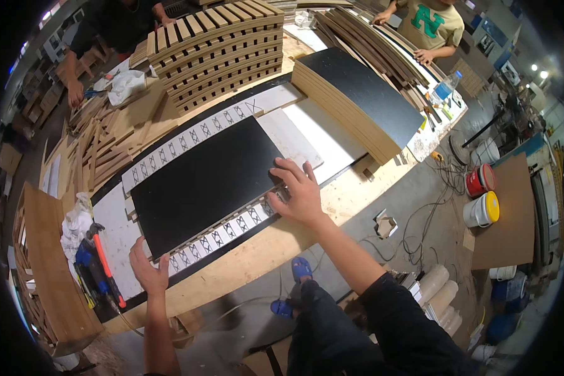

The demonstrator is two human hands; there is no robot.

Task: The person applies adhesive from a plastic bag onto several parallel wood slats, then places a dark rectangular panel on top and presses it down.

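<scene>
A black rectangular panel (203, 182) lies on the workbench over a white jig board with marked strips. At its right edge is my right hand (299, 193), fingers spread, fingertips touching the panel's edge and corner. My left hand (148, 268) rests by the near left corner, its thumb and fingers apart around that corner. One marked strip (197, 133) runs along the panel's far side, with another strip (222, 237) along its near side. Slat ends show under the panel's near edge.
A stack of black-topped boards (363, 94) stands to the right. Behind are stacked slatted wooden frames (222, 53) and loose wood strips (94, 147). A red-handled tool (106, 263) lies at left. Two people work across the bench. Buckets (480, 210) and cables are on the floor at right.
</scene>
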